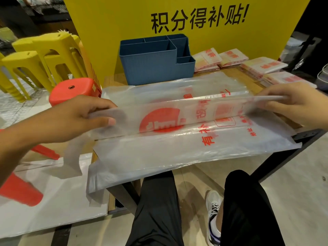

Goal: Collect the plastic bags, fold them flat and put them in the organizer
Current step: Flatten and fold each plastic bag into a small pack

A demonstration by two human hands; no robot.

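Observation:
A clear plastic bag with red print lies spread across the small wooden table, hanging over its near edge. A long fold of the bag is lifted along its middle. My left hand pinches the left end of that fold between thumb and fingers. My right hand grips the fold's right end. The blue organizer with several compartments stands at the back of the table, and nothing shows inside it. Several folded bags lie in small stacks at the back right.
A yellow sign board rises behind the table. Yellow stools and a red stool stand to the left. More flat plastic sheets lie on the floor at the left. My legs are below the table's near edge.

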